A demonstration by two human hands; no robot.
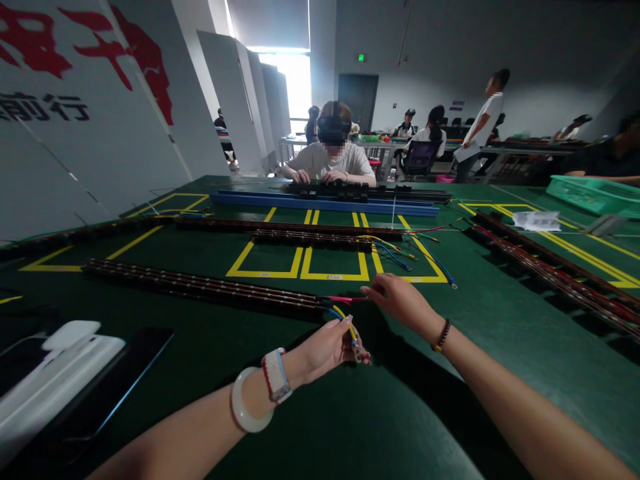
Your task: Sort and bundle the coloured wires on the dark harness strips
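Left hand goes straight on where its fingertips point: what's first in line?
Probably the right forearm, elbow side of the dark bracelet; the left hand points across toward it. Depth is unclear, so it might pass underneath.

Grey wall [430, 40], dark door [359, 103] (green sign [361, 58] above), bright window [298, 87].

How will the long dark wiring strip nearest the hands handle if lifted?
The wiring strip is probably fairly stiff, since it lies straight. Its yellow and blue wires likely flex easily: they curve into the left hand. Being long and narrow, it may tip if lifted by one end.
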